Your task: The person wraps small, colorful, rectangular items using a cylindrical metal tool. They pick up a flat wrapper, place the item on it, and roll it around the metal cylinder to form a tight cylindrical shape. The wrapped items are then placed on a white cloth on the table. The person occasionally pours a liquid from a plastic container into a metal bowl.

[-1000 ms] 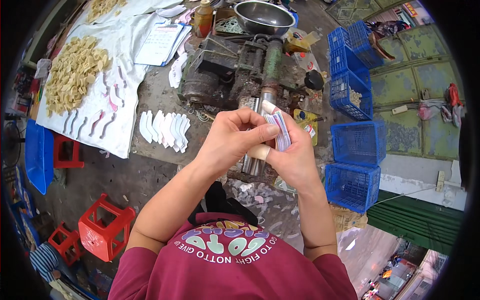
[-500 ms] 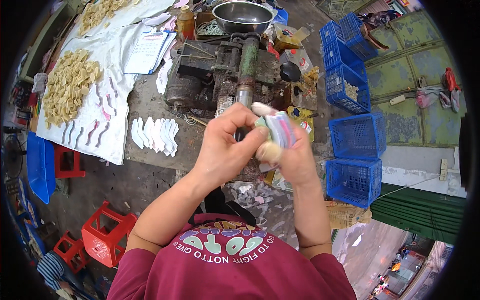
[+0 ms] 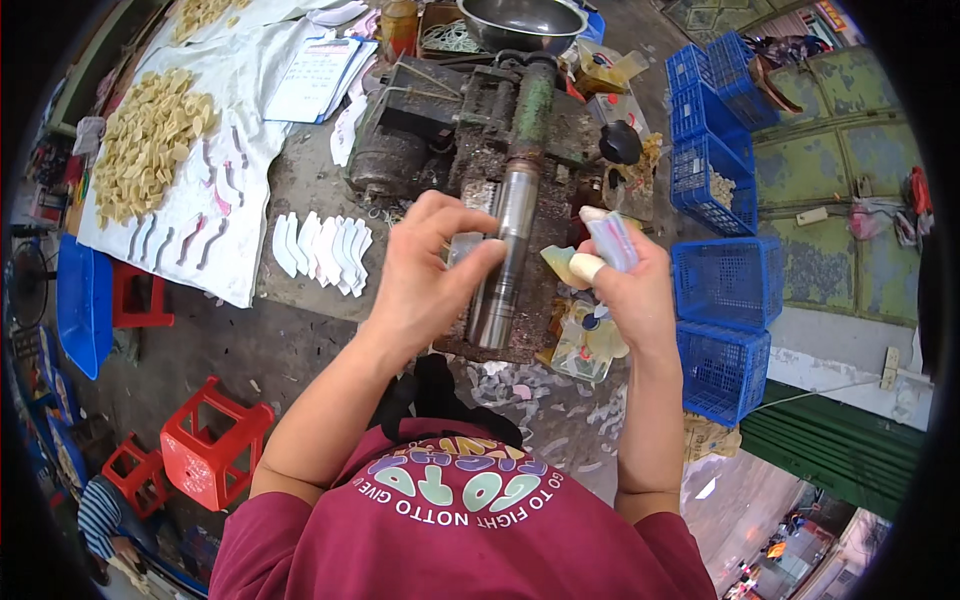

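My left hand (image 3: 425,275) is beside the bare steel shaft (image 3: 517,210) of a greasy machine, with a small pale translucent piece (image 3: 463,248) between thumb and fingers. To the right of the shaft, my right hand (image 3: 645,290) grips a stack of thin strips (image 3: 612,240), whitish with pink and purple edges. A yellow-green flat piece (image 3: 558,262) sticks out from the same hand toward the shaft. Cream-coloured covers (image 3: 586,267) sit on its thumb and a fingertip. The two hands are apart.
Pale curved pieces (image 3: 322,250) lie in a row on the bench, left of the machine. Beyond them, a white cloth (image 3: 235,270) bears a heap of tan pieces (image 3: 150,140) and a clipboard (image 3: 315,75). Blue crates (image 3: 725,280) stand at right, red stools (image 3: 215,440) at lower left.
My hands, together over the shaft before, have parted: the left is left of the shaft, the right moved rightward with the stack. The view has shifted, and more of the shaft shows.
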`<state>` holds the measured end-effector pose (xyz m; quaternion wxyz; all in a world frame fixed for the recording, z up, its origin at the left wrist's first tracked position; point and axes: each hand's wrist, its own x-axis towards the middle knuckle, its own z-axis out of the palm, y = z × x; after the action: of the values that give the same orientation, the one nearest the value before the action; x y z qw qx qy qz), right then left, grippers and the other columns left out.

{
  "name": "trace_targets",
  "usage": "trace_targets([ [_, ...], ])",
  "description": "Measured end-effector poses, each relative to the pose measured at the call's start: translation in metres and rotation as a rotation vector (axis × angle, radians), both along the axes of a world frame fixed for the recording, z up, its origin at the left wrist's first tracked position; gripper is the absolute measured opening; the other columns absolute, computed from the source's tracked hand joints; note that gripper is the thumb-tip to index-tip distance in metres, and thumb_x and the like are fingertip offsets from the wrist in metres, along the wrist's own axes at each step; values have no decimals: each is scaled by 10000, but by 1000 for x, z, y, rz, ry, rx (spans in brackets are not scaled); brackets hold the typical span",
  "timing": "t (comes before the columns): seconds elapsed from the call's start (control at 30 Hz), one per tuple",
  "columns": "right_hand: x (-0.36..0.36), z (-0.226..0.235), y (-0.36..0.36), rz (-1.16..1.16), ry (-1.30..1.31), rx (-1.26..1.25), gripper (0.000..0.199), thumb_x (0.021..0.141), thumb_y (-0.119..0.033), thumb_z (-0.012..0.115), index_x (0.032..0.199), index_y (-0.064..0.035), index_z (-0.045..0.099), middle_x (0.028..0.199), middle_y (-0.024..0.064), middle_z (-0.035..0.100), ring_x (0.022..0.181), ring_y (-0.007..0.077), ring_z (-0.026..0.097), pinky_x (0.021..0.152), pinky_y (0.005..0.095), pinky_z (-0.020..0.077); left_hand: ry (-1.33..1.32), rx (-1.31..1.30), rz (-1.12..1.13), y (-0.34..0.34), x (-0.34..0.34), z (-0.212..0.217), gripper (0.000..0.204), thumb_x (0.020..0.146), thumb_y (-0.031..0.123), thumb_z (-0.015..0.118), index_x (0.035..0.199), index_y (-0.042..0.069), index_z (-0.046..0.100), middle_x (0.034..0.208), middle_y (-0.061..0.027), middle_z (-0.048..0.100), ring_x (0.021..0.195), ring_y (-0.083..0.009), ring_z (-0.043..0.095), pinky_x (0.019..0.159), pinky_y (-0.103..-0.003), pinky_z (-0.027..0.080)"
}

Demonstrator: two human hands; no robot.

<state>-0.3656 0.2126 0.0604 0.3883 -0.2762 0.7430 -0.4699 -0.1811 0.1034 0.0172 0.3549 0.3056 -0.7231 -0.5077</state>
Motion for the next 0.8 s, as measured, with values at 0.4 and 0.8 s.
trace_targets([
  [0.4, 14, -5, -22, -44, 21, 36, 409, 788, -29, 660, 1189, -10, 585, 840, 7, 619, 608, 36, 507, 557, 197, 414, -19, 146, 215, -27, 38, -60, 76, 780, 60, 691, 814, 6, 650, 802, -66, 606, 770, -178, 588, 720, -297, 460],
  [0.8, 35, -9, -21, 119, -443, -311, 491, 816, -54, 659, 1267, -6, 470, 860, 50, 577, 624, 108, 548, 580, 267, 477, -790, -568, 154, -64, 181, -189, 153, 712, 60, 674, 862, 76, 648, 920, -79, 579, 962, -260, 553, 904, -416, 350],
])
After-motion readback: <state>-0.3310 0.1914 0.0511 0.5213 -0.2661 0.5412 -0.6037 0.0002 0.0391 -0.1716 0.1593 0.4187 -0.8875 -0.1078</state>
